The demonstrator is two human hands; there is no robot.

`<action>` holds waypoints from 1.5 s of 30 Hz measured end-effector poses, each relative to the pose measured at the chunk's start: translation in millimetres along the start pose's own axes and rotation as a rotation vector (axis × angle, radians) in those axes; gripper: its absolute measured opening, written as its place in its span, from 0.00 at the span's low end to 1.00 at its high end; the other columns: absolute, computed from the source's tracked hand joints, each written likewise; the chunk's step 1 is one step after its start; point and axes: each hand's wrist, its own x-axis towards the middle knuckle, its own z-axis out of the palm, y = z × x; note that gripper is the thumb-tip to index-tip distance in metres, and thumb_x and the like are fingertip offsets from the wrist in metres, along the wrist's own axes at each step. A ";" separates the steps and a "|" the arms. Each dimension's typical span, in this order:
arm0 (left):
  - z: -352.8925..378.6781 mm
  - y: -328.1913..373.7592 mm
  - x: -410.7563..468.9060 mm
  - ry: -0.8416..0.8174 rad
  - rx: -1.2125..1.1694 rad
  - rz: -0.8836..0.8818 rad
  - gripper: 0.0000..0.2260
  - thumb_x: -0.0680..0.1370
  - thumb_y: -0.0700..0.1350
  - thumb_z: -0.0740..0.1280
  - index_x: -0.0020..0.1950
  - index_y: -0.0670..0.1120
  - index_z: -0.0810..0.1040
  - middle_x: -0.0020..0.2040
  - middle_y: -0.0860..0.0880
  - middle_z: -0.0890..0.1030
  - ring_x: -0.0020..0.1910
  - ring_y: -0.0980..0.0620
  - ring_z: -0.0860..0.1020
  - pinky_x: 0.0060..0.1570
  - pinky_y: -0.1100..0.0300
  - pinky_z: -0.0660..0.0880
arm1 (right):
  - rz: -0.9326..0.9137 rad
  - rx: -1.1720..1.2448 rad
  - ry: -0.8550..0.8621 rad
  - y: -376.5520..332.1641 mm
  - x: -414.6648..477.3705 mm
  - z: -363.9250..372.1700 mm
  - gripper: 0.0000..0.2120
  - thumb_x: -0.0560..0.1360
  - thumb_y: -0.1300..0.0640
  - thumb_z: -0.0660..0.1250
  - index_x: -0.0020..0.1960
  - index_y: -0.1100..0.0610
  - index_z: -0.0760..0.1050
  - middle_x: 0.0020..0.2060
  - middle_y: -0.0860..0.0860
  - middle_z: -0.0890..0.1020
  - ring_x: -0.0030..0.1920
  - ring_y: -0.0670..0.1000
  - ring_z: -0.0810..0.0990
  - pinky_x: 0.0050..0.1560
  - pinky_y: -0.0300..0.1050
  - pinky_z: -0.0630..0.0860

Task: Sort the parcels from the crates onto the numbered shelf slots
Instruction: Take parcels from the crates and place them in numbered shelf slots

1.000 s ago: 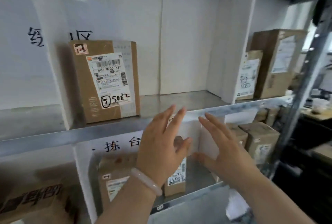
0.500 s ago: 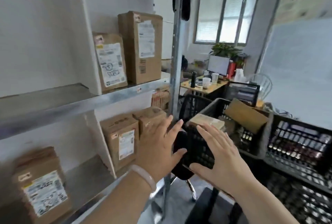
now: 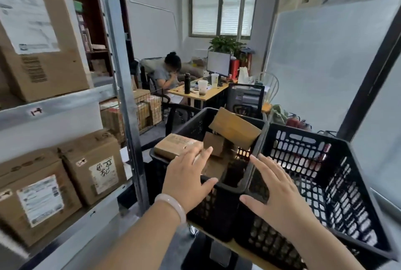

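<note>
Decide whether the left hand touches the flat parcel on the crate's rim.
Cannot tell. Head view: the left hand overlaps the flat parcel at the fingertips; neither contact nor gap shows.

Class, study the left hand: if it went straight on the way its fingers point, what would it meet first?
Probably the flat brown cardboard parcel in the left black plastic crate: the fingertips of the left hand point at its right end. Depth is unclear, so it might pass above.
</note>
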 end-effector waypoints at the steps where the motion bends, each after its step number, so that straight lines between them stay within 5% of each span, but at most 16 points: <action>1: 4.2 -5.0 6.7 -0.017 0.010 0.003 0.34 0.76 0.64 0.64 0.79 0.56 0.59 0.79 0.50 0.62 0.77 0.50 0.61 0.73 0.53 0.60 | 0.003 0.001 -0.018 6.7 0.4 2.6 0.43 0.72 0.32 0.65 0.75 0.32 0.40 0.71 0.28 0.42 0.72 0.34 0.38 0.73 0.40 0.42; 13: 43.0 -90.2 89.9 -0.438 0.111 -0.038 0.42 0.72 0.67 0.67 0.80 0.60 0.50 0.81 0.51 0.54 0.79 0.48 0.55 0.76 0.50 0.53 | 0.100 0.043 -0.090 29.3 51.0 28.0 0.41 0.72 0.32 0.65 0.77 0.34 0.45 0.74 0.31 0.47 0.77 0.40 0.44 0.76 0.45 0.49; 23: 54.9 -156.6 157.5 -0.790 0.111 0.222 0.55 0.63 0.68 0.76 0.79 0.64 0.43 0.81 0.55 0.45 0.80 0.50 0.44 0.77 0.47 0.44 | 0.158 0.071 -0.121 10.8 127.2 62.7 0.40 0.73 0.33 0.65 0.77 0.34 0.47 0.73 0.30 0.48 0.78 0.40 0.44 0.77 0.47 0.52; 28: 65.4 -160.8 178.3 -0.829 0.050 0.316 0.53 0.63 0.69 0.74 0.79 0.63 0.47 0.76 0.55 0.59 0.75 0.50 0.57 0.74 0.49 0.55 | 0.178 0.080 -0.154 0.9 151.0 77.8 0.39 0.73 0.33 0.66 0.77 0.33 0.48 0.77 0.34 0.50 0.78 0.40 0.46 0.77 0.49 0.57; 31: 69.8 -162.1 189.8 -0.737 -0.161 0.243 0.49 0.63 0.70 0.73 0.78 0.67 0.51 0.68 0.57 0.65 0.69 0.52 0.63 0.71 0.49 0.63 | 0.225 0.098 -0.141 -0.4 159.8 82.8 0.39 0.73 0.34 0.66 0.77 0.33 0.49 0.76 0.34 0.52 0.77 0.40 0.49 0.76 0.47 0.58; 36: 63.3 -155.6 212.7 -0.635 -0.895 -0.021 0.46 0.58 0.67 0.76 0.73 0.72 0.59 0.67 0.61 0.68 0.65 0.58 0.70 0.64 0.56 0.69 | 0.372 0.282 -0.054 -1.2 172.8 86.4 0.41 0.69 0.32 0.69 0.75 0.30 0.50 0.75 0.35 0.59 0.73 0.37 0.57 0.70 0.42 0.61; 40: 69.7 -144.8 215.6 -0.602 -1.492 -0.217 0.41 0.59 0.60 0.80 0.71 0.59 0.72 0.60 0.50 0.83 0.59 0.49 0.82 0.54 0.54 0.79 | 0.468 0.581 -0.024 -9.6 186.0 94.2 0.56 0.55 0.21 0.68 0.76 0.30 0.45 0.76 0.38 0.57 0.75 0.41 0.57 0.75 0.50 0.60; 42: 77.9 -138.8 212.4 -0.621 -1.677 -0.340 0.40 0.58 0.63 0.81 0.68 0.53 0.76 0.61 0.43 0.83 0.59 0.42 0.82 0.54 0.47 0.80 | 0.472 0.677 -0.043 -15.1 191.9 99.1 0.60 0.53 0.21 0.70 0.76 0.31 0.42 0.74 0.36 0.59 0.73 0.39 0.59 0.73 0.46 0.62; 45: 85.5 -131.3 206.5 -0.678 -1.808 -0.509 0.35 0.62 0.66 0.76 0.63 0.48 0.82 0.60 0.40 0.83 0.57 0.42 0.83 0.48 0.50 0.82 | 0.460 0.773 -0.022 -22.9 200.0 104.8 0.57 0.54 0.26 0.75 0.75 0.29 0.47 0.70 0.36 0.65 0.67 0.37 0.68 0.61 0.38 0.71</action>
